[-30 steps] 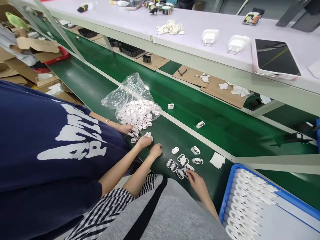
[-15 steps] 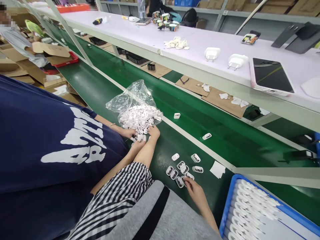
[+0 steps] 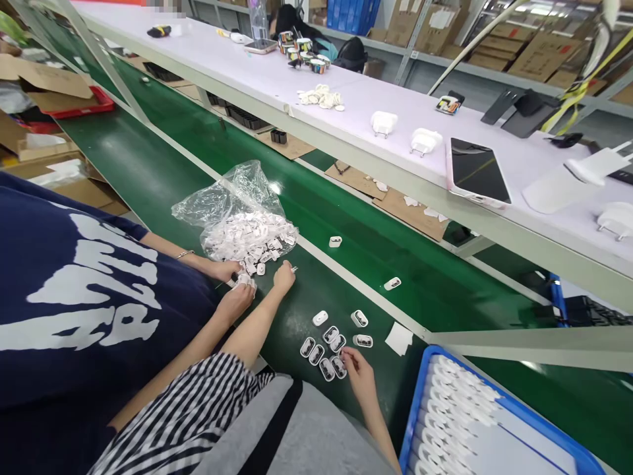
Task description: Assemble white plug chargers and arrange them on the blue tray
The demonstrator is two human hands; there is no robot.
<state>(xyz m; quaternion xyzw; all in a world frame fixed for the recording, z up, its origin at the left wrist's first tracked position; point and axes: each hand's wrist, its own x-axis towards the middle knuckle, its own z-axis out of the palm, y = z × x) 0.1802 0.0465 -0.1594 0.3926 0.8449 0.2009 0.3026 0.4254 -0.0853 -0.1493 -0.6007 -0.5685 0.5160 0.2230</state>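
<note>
My left hand [image 3: 283, 280] is closed, with a small white part [image 3: 294, 269] poking out past the fingertips. It is to the right of a clear plastic bag [image 3: 232, 181] filled with small white plastic pieces [image 3: 247, 234]. Bent over the edge of a group of oval white charger housings [image 3: 327, 369], my right hand [image 3: 360, 371] has its fingertips together; whatever they pinch is hidden. Most of these housings stand open side up with dark parts inside. One white housing [image 3: 320, 318] shows a closed face.
A co-worker's hands [image 3: 236, 297] handle white pieces beside the bag. Two housings lie on the green belt [image 3: 306, 198]. White paper [image 3: 399, 338] and a blue tray [image 3: 420, 389] of white chargers are at right. The shelf above holds a phone [image 3: 477, 170] and plugs [image 3: 425, 140].
My left hand has come away from the bag's pile, now with a small white part. My right hand stays at the housings, uncovering one there. The camera view has shifted right.
</note>
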